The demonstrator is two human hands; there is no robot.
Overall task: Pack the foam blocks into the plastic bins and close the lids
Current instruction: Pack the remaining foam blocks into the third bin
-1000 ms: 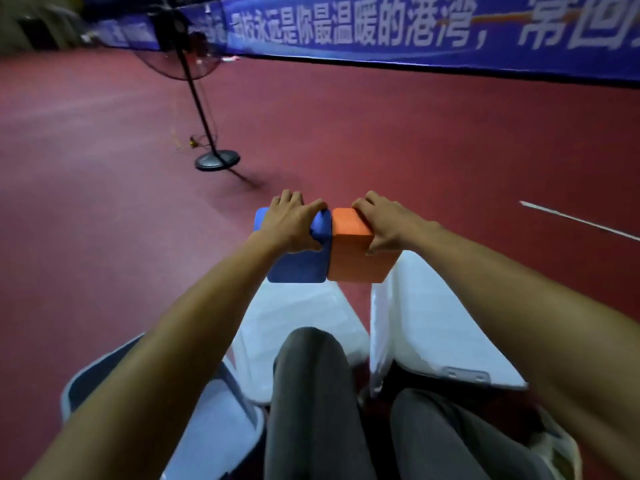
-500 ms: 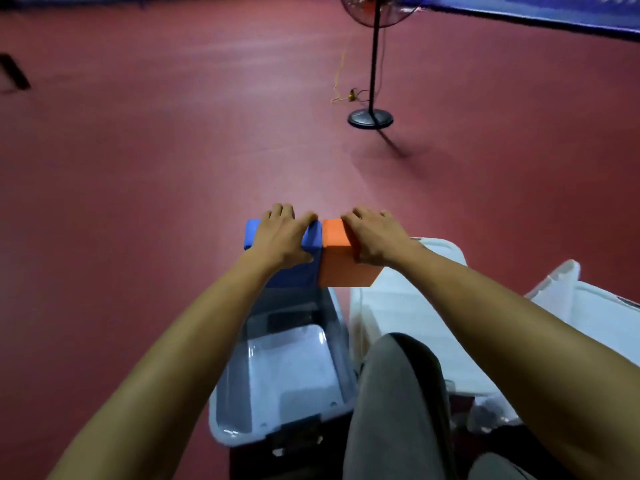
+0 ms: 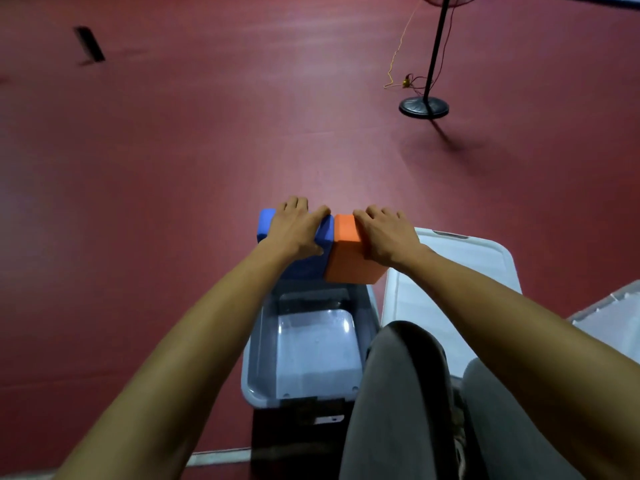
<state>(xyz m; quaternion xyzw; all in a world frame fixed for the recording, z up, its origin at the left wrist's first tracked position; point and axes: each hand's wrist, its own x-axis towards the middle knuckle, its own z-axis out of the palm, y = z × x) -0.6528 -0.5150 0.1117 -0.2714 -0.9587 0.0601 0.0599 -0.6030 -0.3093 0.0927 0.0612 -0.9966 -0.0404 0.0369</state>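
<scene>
My left hand (image 3: 298,228) grips a blue foam block (image 3: 266,225) from above. Pressed against it on the right is an orange foam block (image 3: 349,258), held by my right hand (image 3: 388,235). Both blocks hang side by side over the far end of an open clear plastic bin (image 3: 254,362) whose inside shows only its bare bottom. A white lid (image 3: 478,261) lies flat to the right of the bin. The far faces of the blocks are hidden by my hands.
Another clear bin or lid (image 3: 613,317) shows at the right edge. A standing fan's pole and round base (image 3: 423,107) are on the red floor far right, with a thin cord beside it. My grey-trousered knees (image 3: 408,375) sit beside the bin. A small dark object (image 3: 89,43) lies far left.
The view has swung left and down, bringing the open bin under my hands. Both hands still hold the two blocks together, now above the bin's far end.
</scene>
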